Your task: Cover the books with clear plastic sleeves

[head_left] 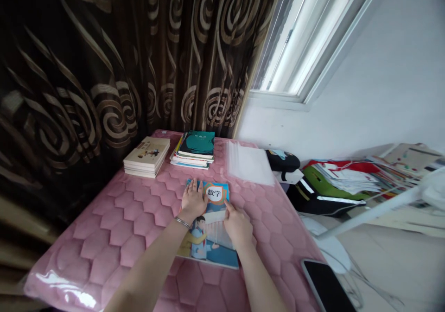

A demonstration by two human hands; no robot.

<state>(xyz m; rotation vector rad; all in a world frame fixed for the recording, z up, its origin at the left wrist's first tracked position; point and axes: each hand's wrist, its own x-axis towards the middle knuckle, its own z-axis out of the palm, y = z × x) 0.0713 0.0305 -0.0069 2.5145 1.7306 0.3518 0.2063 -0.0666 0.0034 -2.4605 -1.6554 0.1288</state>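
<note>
A blue textbook (212,238) with an orange title badge lies flat on the pink quilted table cover (132,219). My left hand (192,200) rests flat on the book's upper left corner, fingers stretched out, a bracelet on the wrist. My right hand (237,224) lies on the book's right side with the index finger pointing toward the badge and the other fingers curled. Neither hand holds anything.
Two book stacks stand at the back: a cream one (147,156) and one topped by a green book (195,149). Clear plastic sleeves (248,162) lie at back right. A dark phone (327,286) sits at the near right corner. Bags and papers (347,177) clutter the right; curtain behind.
</note>
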